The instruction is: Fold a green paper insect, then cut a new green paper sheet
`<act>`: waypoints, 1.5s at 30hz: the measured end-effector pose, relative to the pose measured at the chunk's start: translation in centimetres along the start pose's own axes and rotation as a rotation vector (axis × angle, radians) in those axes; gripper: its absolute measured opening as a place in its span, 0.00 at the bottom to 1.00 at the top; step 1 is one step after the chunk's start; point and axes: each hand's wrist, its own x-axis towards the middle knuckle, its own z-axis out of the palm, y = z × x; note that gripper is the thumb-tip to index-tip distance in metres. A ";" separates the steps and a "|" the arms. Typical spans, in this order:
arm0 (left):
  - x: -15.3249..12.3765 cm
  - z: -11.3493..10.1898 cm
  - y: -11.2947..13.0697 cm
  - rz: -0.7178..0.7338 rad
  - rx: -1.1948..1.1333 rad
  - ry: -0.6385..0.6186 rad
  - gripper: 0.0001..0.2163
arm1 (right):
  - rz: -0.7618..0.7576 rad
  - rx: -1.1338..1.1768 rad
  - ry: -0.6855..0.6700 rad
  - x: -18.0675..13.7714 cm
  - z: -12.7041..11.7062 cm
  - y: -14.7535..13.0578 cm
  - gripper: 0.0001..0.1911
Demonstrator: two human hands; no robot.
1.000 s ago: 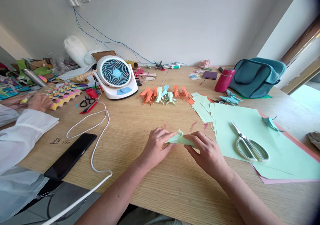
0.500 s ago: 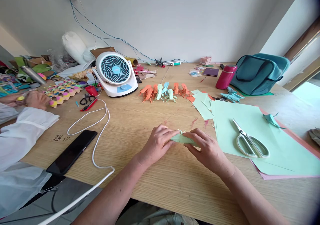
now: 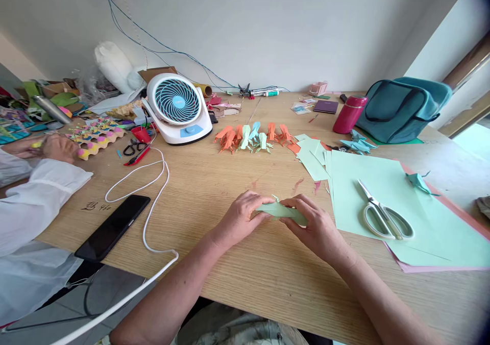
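Note:
A half-folded pale green paper piece (image 3: 280, 211) is held between both hands just above the wooden table (image 3: 237, 278). My left hand (image 3: 242, 219) pinches its left end with curled fingers. My right hand (image 3: 316, 228) is closed on its right end, fingers pressed over the fold. A row of finished orange, mint and blue folded paper figures (image 3: 252, 137) lies farther back on the table. Green paper sheets (image 3: 367, 187) lie to the right with white-handled scissors (image 3: 385, 216) on them.
A white desk fan (image 3: 178, 108), black phone (image 3: 113, 227) and white cable (image 3: 153, 202) lie to the left. A red bottle (image 3: 348, 114) and teal bag (image 3: 401, 109) stand at back right. Another person's white sleeve (image 3: 34, 202) and hand (image 3: 57, 147) are at far left beside a painted egg tray (image 3: 97, 136).
Both hands have stayed on the green paper piece and pressed it flatter; the fingers shifted slightly along it. The camera has tilted a little.

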 end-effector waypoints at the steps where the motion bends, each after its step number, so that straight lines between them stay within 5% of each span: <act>1: 0.0 0.0 0.0 -0.002 -0.011 0.000 0.11 | 0.012 0.006 0.001 0.0 0.0 0.0 0.10; 35: -0.5 0.7 -0.2 0.100 0.168 0.055 0.13 | 0.093 0.004 0.035 -0.1 0.6 -0.2 0.08; 45: -0.4 0.6 0.1 0.082 0.139 0.017 0.11 | 0.073 0.025 -0.051 0.1 0.2 -0.4 0.17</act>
